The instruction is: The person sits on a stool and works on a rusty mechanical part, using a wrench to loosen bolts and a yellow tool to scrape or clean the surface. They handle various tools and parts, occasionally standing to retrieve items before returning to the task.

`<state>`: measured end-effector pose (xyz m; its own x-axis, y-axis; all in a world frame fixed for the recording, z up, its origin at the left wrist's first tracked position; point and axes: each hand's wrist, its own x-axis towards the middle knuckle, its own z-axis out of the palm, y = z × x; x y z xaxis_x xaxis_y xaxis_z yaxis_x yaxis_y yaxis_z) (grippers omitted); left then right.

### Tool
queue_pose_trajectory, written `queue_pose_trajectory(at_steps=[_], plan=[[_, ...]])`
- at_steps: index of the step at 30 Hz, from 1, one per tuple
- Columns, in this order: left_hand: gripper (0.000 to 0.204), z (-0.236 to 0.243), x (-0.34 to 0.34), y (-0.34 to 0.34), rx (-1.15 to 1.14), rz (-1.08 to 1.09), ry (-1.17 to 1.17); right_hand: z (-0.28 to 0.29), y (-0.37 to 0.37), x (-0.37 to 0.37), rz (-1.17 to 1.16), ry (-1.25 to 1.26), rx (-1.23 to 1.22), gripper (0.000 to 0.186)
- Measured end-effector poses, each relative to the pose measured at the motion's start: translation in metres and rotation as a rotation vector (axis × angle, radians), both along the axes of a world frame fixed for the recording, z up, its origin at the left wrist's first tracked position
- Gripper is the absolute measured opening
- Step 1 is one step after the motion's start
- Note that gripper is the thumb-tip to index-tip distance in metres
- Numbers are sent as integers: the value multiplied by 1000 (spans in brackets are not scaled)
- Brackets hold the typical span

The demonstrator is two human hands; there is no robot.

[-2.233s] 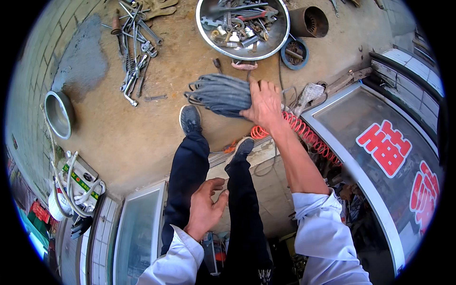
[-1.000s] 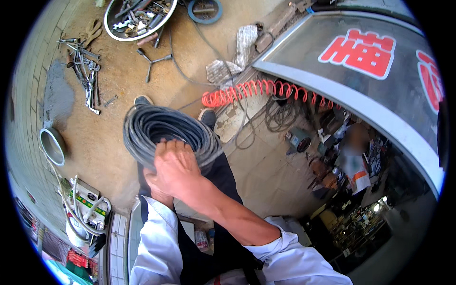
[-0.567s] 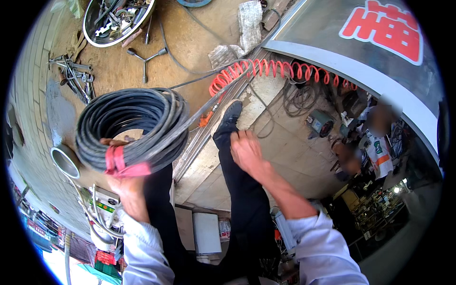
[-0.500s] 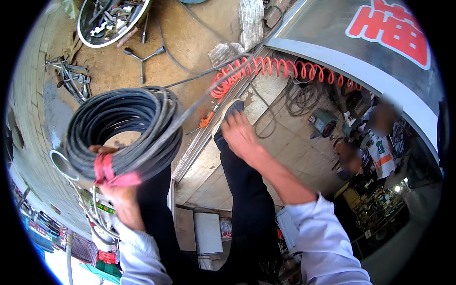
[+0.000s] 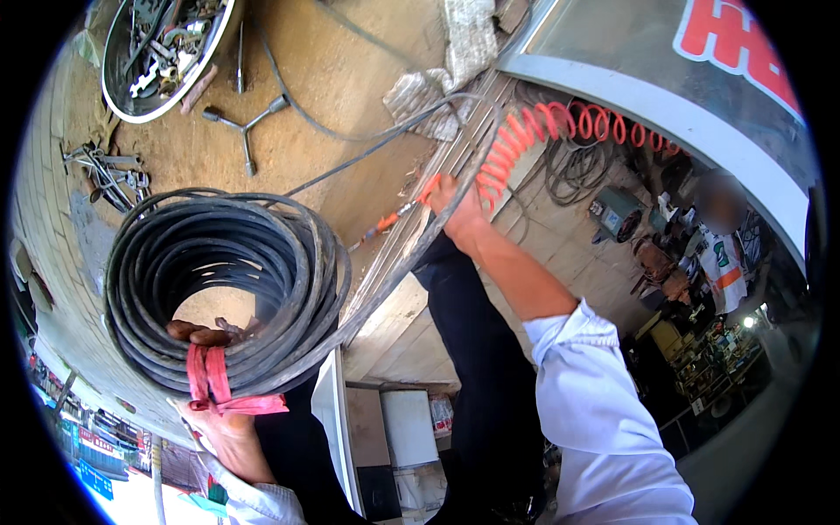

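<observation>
My left hand (image 5: pixel 220 411) grips a big coil of black hose (image 5: pixel 219 289) at its lower edge, where a pink-red strap (image 5: pixel 217 385) ties the loops together. The coil hangs upright in front of me at the left. One loose end of the hose (image 5: pixel 420 254) runs off the coil to the upper right. My right hand (image 5: pixel 457 210) is stretched out along that strand and closed on it, just beside the lower end of a red spiral air hose (image 5: pixel 560 127). White sleeves cover both my arms.
A round metal basin of tools (image 5: pixel 162 48) lies on the dirt at top left, with a cross wrench (image 5: pixel 245 122) and loose wrenches (image 5: pixel 109 166) nearby. A glass panel with red lettering (image 5: pixel 700 79) runs along the right. Another person (image 5: pixel 722 254) stands at the right.
The coil was lifted off the ground and passed from my right hand to my left. My right hand then reached forward and took hold of the loose strand near the red spiral hose.
</observation>
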<state>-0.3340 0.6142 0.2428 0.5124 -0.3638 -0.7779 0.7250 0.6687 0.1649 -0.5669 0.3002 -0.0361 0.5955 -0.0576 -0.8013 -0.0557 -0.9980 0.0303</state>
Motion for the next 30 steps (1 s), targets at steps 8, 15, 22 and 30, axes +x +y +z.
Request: queue_pose_trajectory(at_steps=[8,15,22,30], plan=[[38,1,8,-13,156,-8,57,139,-29,-41,-487,212,103,18],[33,26,-13,-47,200,-6,35,337,-61,-67,-545,-184,186,22],[31,114,-103,-70,266,163,53,474,-129,-150,-592,-262,43,24],[26,257,-228,-75,244,194,-29,506,-199,-278,-751,-514,-141,27]])
